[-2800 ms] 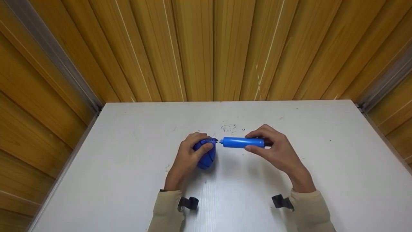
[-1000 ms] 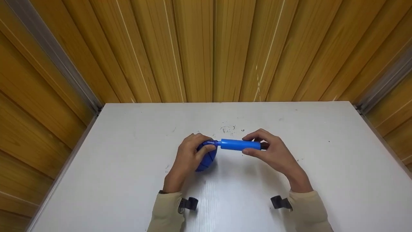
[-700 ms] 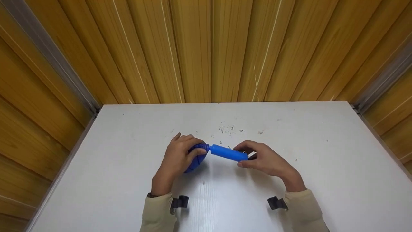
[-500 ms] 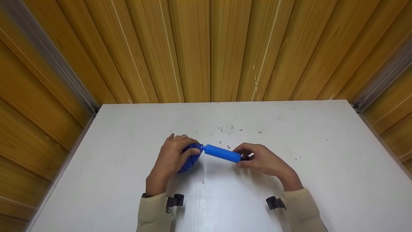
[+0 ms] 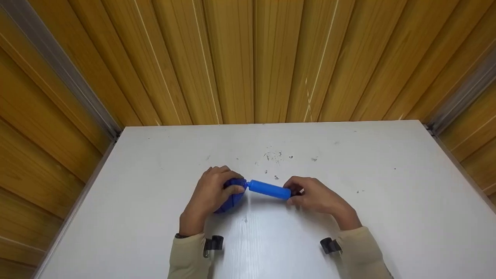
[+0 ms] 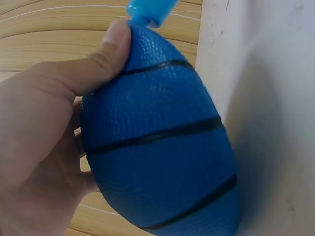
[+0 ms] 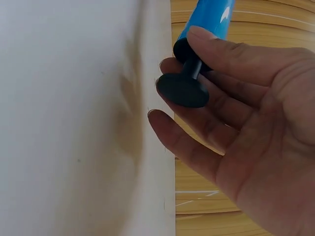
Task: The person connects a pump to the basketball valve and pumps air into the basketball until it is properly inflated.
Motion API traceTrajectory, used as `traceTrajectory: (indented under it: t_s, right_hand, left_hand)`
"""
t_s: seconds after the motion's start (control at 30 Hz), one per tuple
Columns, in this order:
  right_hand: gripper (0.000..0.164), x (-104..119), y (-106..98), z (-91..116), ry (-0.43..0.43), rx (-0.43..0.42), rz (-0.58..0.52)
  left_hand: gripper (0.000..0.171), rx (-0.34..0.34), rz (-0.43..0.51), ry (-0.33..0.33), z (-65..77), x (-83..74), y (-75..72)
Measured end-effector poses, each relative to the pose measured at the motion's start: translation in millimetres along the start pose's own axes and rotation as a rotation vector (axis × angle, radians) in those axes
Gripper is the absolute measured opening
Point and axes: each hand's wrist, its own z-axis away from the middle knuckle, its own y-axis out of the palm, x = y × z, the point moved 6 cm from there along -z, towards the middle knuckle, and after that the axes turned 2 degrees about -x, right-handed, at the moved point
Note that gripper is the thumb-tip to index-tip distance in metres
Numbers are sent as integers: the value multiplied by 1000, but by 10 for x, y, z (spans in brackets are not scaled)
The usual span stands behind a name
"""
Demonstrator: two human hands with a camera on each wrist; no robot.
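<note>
A soft-looking blue ball with black lines (image 6: 157, 113) is egg-shaped, and its pointed end faces the pump. My left hand (image 5: 209, 190) grips it from the left, thumb pressed near that tip; the far fingers are partly hidden behind it. A blue hand pump (image 5: 269, 189) slants down to the right, its narrow nozzle end meeting the ball's tip. My right hand (image 5: 314, 193) pinches the pump's rear end between thumb and fingers. In the right wrist view the black plunger handle (image 7: 183, 90) sticks out a short way beside the loosely bent fingers.
Both hands work above a white table (image 5: 128, 217) with dark scuff marks. Yellow wood-patterned panels (image 5: 232, 62) stand behind it and at the sides. Black wrist mounts stick out from both sleeves.
Earlier a thin metal needle showed between ball and pump; now the nozzle sits against the ball. Both hands have shifted left and lower, and the pump has tipped from level to slanting.
</note>
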Motion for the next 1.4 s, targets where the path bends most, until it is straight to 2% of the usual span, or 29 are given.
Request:
traceTrajectory:
  t_s: [0.13,0.3,0.4,0.5,0.63,0.73,0.83,1.03,1.23,1.4]
  right_hand:
    - [26,-7,-88,22,2,-41,15]
    - [25,0,-154,41,1,-74,6]
    - [25,21,-163,41,-9,-81,-17]
    - [25,61,-176,39,-24,-100,-48]
    - [27,123,-185,43,-56,-120,-65]
    - [28,163,-181,47,-74,-123,-67]
    - [28,198,-186,49,-86,-126,-76]
    - [27,254,-210,62,-102,-129,-78]
    - [27,257,-215,68,-116,-123,-79]
    - [25,233,-253,89,-116,-126,-96]
  left_hand:
    - [28,31,37,-36,-6,-8,51]
    - [37,6,-25,-25,-28,-95,120]
    - [43,-59,-75,19,-53,-215,158]
    - [46,-100,-107,95,-88,-395,223]
    - [47,-81,-157,177,-119,-626,386]
    - [47,-87,-251,201,-118,-738,498]
    - [47,-135,-345,210,-105,-801,559]
    - [44,-191,-424,221,-92,-880,594]
    - [40,-214,-403,250,-93,-900,617]
    - [37,-219,-389,243,-98,-850,628]
